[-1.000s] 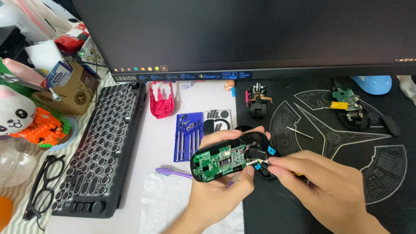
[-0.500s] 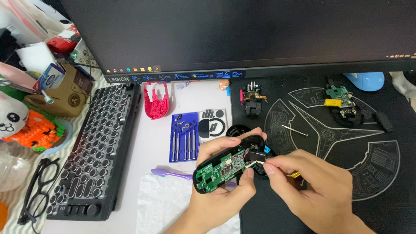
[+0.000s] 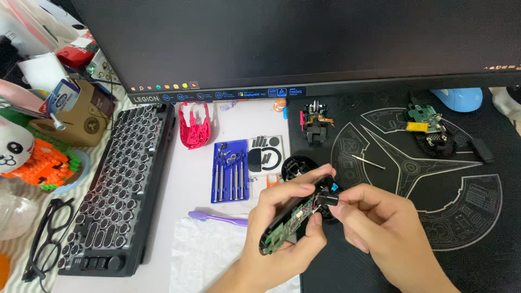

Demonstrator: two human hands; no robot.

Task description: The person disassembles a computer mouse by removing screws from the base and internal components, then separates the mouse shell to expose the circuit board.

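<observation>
The left hand [image 3: 282, 228] grips an opened mouse base [image 3: 290, 220] around its long sides, thumb on the near edge and fingers curled over the far edge, tilted so the green circuit board [image 3: 279, 232] faces up toward the camera, probably to keep the work in view. It is held above the front of the bench [image 3: 190, 163], over the seam between a white cloth [image 3: 201, 255] and the dark mat [image 3: 434, 190]. The right hand [image 3: 380, 233] is pinched narrow on a small black part [image 3: 327, 198] at the base's upper end, touching the board side there; whether it is pressing or pulling I cannot tell. Just beyond lie a blue screwdriver set [image 3: 230, 171], a purple pry tool [image 3: 217, 218] and a red mouse shell [image 3: 194, 123], within easy reach. A keyboard [image 3: 116, 184] sits left, a monitor [image 3: 298, 43] behind, and another stripped mouse [image 3: 429, 127] lies well apart on the mat.
</observation>
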